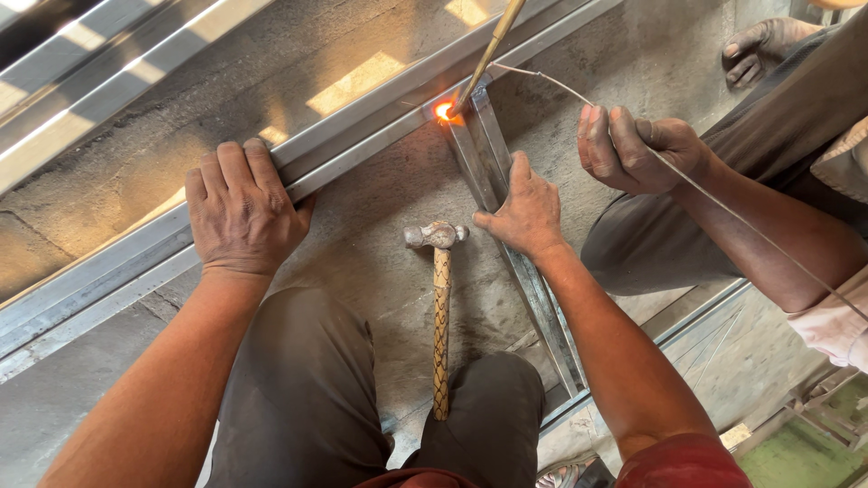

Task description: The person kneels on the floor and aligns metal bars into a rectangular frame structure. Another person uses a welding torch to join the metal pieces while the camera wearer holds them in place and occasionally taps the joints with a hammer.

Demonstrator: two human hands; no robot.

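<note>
Your left hand (240, 212) lies flat on the long rail (108, 267) | right hand (524, 212) pins the cross bar (529, 280), palm down | risk: heat from the glowing joint (443, 111) (upper centre) could burn your fingers.

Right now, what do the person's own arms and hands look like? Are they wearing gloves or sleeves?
No gloves: the left hand and right hand are both bare, with no rings or watch showing. Both forearms are bare too. A red sleeve covers the right upper arm at the bottom edge; the left arm shows no sleeve in view.
</note>
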